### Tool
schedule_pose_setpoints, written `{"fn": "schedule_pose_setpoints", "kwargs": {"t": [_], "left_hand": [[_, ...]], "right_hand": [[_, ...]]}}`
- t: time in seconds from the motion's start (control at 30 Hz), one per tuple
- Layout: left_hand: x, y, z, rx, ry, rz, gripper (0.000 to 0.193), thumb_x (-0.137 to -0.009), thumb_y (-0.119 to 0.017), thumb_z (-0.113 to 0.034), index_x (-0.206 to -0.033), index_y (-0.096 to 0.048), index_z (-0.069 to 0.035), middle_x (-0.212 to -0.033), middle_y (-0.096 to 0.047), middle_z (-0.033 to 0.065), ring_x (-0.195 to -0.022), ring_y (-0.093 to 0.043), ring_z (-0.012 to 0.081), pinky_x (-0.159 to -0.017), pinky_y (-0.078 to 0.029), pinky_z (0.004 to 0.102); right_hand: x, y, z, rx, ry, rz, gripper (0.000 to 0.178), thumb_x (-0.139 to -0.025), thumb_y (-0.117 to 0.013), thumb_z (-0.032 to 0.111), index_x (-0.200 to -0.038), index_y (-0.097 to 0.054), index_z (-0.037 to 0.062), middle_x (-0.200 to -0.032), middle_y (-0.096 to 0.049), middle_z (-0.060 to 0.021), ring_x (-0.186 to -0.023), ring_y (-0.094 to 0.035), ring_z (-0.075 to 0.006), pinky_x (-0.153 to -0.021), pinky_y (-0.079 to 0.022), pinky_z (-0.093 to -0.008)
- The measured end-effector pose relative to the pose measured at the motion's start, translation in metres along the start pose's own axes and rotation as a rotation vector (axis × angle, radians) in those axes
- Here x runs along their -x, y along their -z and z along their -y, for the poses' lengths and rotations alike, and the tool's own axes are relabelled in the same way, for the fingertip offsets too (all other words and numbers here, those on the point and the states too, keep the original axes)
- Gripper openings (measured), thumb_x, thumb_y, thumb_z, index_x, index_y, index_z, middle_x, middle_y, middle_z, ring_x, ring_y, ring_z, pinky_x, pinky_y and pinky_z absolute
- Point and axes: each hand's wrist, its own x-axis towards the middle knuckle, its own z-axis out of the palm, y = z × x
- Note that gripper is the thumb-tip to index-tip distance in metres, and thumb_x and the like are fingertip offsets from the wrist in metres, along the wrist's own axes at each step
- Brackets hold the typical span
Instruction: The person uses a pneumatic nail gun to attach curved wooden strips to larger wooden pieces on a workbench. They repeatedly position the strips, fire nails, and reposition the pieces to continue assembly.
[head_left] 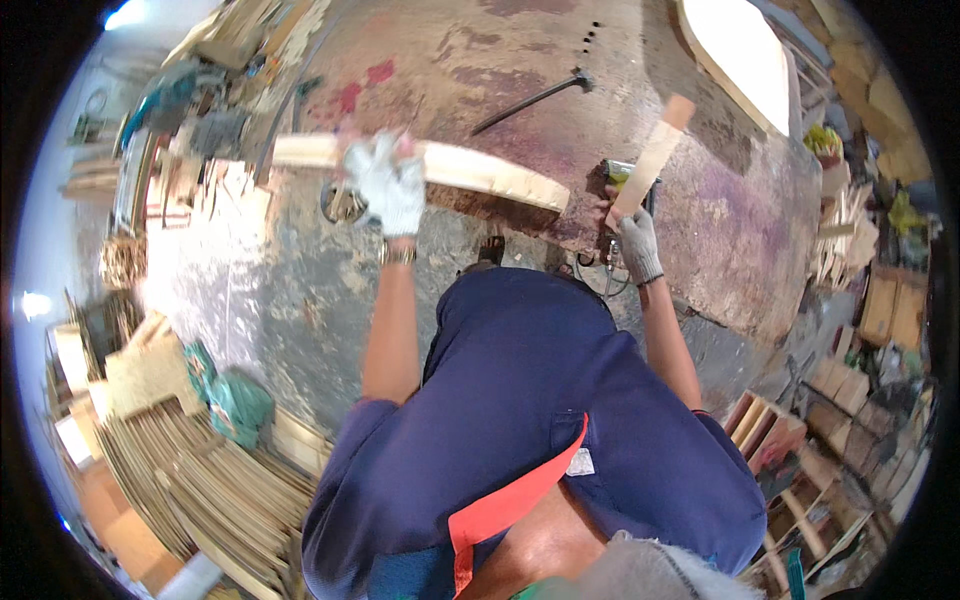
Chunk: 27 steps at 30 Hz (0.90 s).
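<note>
My left hand [385,187], in a pale work glove and slightly blurred, grips a long, gently curved wooden piece [490,172] near its left end. The piece lies across the near edge of the worn workbench [720,230]. My right hand [639,245], also gloved with bare fingertips, is closed round the lower end of a flat wooden strip [655,155] that tilts up and to the right. Behind the strip, partly hidden by it, lies a nail gun or similar air tool [618,172]. A hammer [535,102] rests farther back on the bench.
A large pale curved panel [735,60] stands at the far right of the bench. Stacked thin boards [200,490] and a green plastic bag [240,408] are on the floor at lower left. Wood offcuts [840,240] lie to the right. A hose [612,285] hangs near my right wrist.
</note>
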Motion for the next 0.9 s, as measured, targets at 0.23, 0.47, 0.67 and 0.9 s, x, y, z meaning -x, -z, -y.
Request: {"fn": "schedule_pose_setpoints", "kwargs": {"t": [0.23, 0.47, 0.67, 0.9], "left_hand": [[0.041, 0.029, 0.038, 1.122, 1.11, -0.21, 0.067, -0.09, -0.081, -0.028, -0.143, -0.048, -0.005, -0.131, -0.059, 0.0144, -0.109, -0.064, 0.0306, -0.093, -0.058, 0.0517], [0.018, 0.04, 0.072, 1.02, 1.161, -0.027, 0.064, -0.076, -0.07, -0.002, -0.137, -0.05, 0.002, -0.124, -0.061, 0.0142, -0.112, -0.063, 0.0332, -0.094, -0.055, 0.0552], [-0.062, 0.024, 0.078, 0.835, 0.647, 0.334, 0.053, -0.077, -0.074, -0.001, -0.124, -0.052, 0.004, -0.112, -0.064, 0.0111, -0.096, -0.062, 0.0234, -0.088, -0.052, 0.0358], [-0.151, 0.031, 0.056, 0.778, 0.185, 0.751, 0.067, -0.074, -0.078, 0.001, -0.134, -0.05, 0.007, -0.121, -0.066, 0.0149, -0.104, -0.064, 0.0223, -0.092, -0.053, 0.0333]], "right_hand": [[0.064, 0.011, -0.007, 0.058, -0.06, -0.193, 0.027, -0.106, -0.062, 0.018, -0.126, -0.064, 0.0004, -0.088, -0.068, -0.0034, -0.072, -0.067, -0.0115, -0.062, -0.056, -0.028], [0.062, 0.013, -0.021, -0.079, 0.004, -0.242, 0.036, -0.108, -0.058, 0.026, -0.13, -0.063, -0.0021, -0.088, -0.072, -0.0046, -0.072, -0.068, -0.0106, -0.062, -0.054, -0.026], [0.053, 0.033, 0.008, 0.315, 0.198, -0.266, 0.033, -0.103, -0.064, 0.019, -0.127, -0.069, -0.0026, -0.103, -0.071, -0.0006, -0.098, -0.063, -0.0087, -0.085, -0.051, -0.0274], [0.084, 0.023, 0.028, 0.285, 0.183, -0.333, 0.029, -0.102, -0.065, 0.015, -0.124, -0.073, -0.0016, -0.102, -0.072, 0.0002, -0.096, -0.064, -0.0089, -0.085, -0.052, -0.0272]]}}
